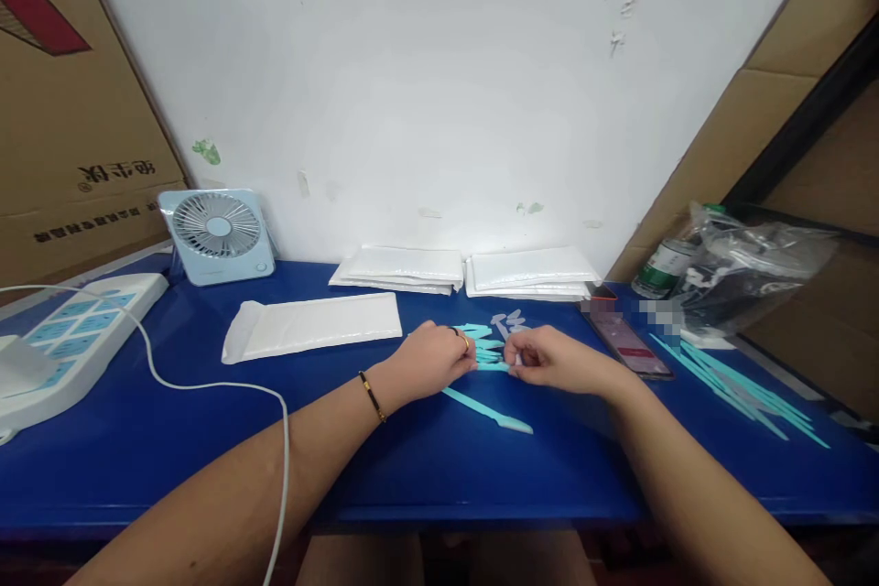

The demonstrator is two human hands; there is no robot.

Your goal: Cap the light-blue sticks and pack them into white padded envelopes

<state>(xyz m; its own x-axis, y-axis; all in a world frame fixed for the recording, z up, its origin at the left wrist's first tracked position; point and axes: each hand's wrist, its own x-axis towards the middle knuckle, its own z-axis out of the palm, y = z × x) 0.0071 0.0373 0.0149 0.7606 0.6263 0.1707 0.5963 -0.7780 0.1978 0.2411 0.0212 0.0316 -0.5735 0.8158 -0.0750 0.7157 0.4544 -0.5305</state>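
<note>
My left hand (439, 357) is closed on a turquoise eyebrow razor (491, 366), holding it level just above the blue table. At the razor's right end, my right hand (542, 355) pinches finger and thumb together; a small pale piece, probably a clear cap, partly shows there. Between the hands lie more turquoise razors (473, 330), partly hidden by my fingers. A single razor (487, 410) rests nearer to me, its blade end pointing right. Behind my right hand is a little heap of translucent caps (508, 322).
White padded envelopes (312, 327) lie at left and in two stacks (402, 267) by the wall. To the right are a phone (628, 343), turquoise razors (742, 385) and a plastic bag (748, 265). A fan (220, 236) and power strip (82, 330) stand left; a white cable (206, 385) crosses my left forearm.
</note>
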